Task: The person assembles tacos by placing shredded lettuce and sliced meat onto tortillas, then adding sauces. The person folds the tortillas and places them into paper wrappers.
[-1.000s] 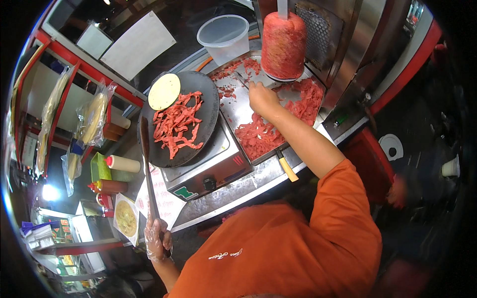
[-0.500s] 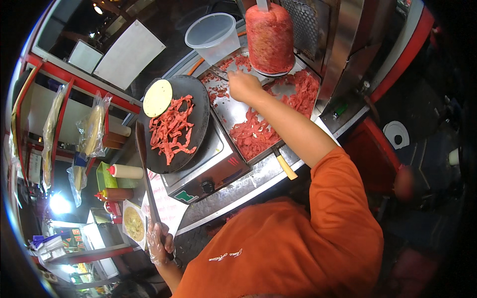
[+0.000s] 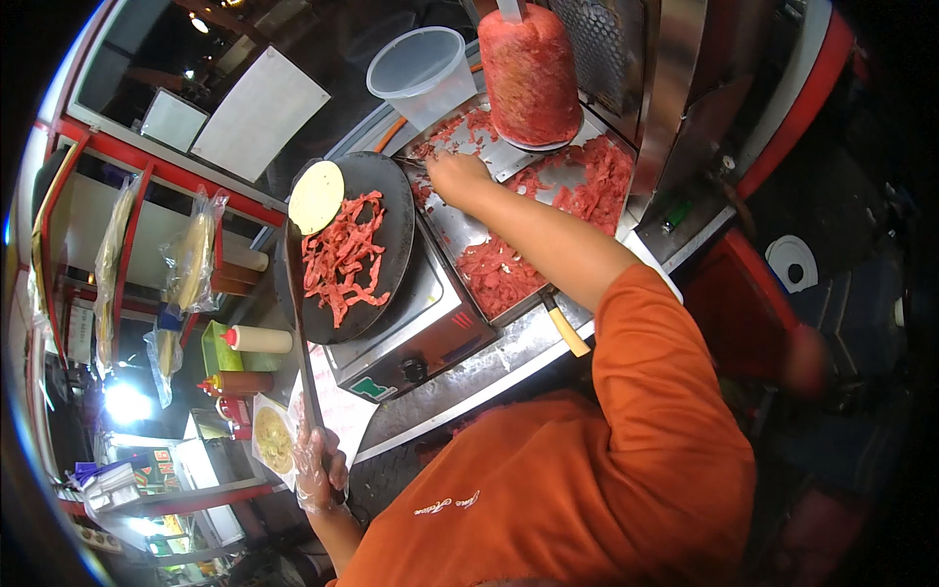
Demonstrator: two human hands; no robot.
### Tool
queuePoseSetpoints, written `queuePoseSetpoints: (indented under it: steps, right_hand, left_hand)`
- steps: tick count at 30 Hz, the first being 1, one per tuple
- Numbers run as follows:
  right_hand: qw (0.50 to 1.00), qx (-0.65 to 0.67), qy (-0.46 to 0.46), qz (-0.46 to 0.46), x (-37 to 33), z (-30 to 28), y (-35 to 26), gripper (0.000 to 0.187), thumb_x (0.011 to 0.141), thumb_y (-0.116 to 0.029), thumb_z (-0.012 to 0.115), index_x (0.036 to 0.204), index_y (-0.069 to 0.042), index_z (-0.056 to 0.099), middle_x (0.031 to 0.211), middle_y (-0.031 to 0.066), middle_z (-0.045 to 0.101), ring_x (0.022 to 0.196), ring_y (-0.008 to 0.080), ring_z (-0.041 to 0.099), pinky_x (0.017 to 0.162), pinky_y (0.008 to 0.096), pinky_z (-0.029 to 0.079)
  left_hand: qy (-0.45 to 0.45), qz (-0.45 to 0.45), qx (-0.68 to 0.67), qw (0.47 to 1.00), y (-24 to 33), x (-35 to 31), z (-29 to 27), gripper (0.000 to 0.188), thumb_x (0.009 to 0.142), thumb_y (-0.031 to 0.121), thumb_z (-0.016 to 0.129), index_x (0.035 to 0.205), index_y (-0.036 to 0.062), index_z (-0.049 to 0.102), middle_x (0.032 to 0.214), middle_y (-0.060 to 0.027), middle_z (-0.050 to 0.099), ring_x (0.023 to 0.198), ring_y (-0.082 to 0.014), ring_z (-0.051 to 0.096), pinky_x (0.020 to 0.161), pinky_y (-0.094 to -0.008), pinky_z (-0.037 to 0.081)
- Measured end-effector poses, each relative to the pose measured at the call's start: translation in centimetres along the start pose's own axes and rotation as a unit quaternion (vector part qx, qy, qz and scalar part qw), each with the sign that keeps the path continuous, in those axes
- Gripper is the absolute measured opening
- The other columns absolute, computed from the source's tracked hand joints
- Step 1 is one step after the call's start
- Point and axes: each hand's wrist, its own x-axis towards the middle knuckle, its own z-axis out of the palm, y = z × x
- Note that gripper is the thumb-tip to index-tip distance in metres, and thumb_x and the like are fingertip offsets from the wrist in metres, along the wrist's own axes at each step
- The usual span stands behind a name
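My left hand [image 3: 320, 470], in a clear plastic glove, is closed round the lower end of a long knife [image 3: 305, 367]. Its dark blade slants up to the left edge of the round black griddle [image 3: 396, 249]. Strips of red meat [image 3: 342, 262] and a pale flatbread [image 3: 316, 198] lie on that griddle. Bare, my right hand [image 3: 458, 178] is closed over the left part of a steel tray [image 3: 452, 227], gripping what look like metal tongs [image 3: 415, 162], partly hidden by the fingers. Shaved meat [image 3: 499, 269] is heaped in the tray.
A meat cone [image 3: 531, 83] stands on a spit behind the tray, beside a metal grill. A clear tub [image 3: 419, 78] sits at the back. Sauce bottles [image 3: 262, 338], a filled flatbread on paper [image 3: 273, 438] and bagged flatbreads [image 3: 191, 254] are at left. A yellow handle [image 3: 565, 331] juts from the tray.
My right hand has moved slightly left and down over the tray with the tongs. My left hand keeps hold of the knife, whose tip now overlaps the griddle's left edge more.
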Motion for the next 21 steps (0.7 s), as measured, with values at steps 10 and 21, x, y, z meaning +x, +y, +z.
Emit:
queuePoseSetpoints:
  steps: [10,21]
  right_hand:
    - [0.997,0.048,0.002,0.064,-6.4,-4.1,1.1,0.033,0.103,-0.027,0.06,0.122,0.0,0.065,0.111,0.026,0.07,0.097,0.0456,0.072,0.086,0.0564,0.056]
    - [0.997,0.054,0.031,0.048,-7.3,-0.6,-2.1,0.03,0.101,-0.022,0.062,0.115,0.004,0.065,0.107,0.026,0.07,0.095,0.0446,0.074,0.079,0.055,0.059]
  left_hand:
    - [0.035,0.009,-0.038,0.999,-1.8,-0.7,-1.4,0.021,0.111,0.032,0.055,0.117,0.012,0.05,0.08,0.0004,0.049,0.04,-0.0036,0.036,0.031,-0.0196,0.028]
    - [-0.02,0.015,-0.033,0.999,-0.6,1.3,0.1,0.052,0.111,0.028,0.055,0.157,0.0136,0.037,0.082,0.0005,0.049,0.04,-0.004,0.036,0.032,-0.0203,0.029]
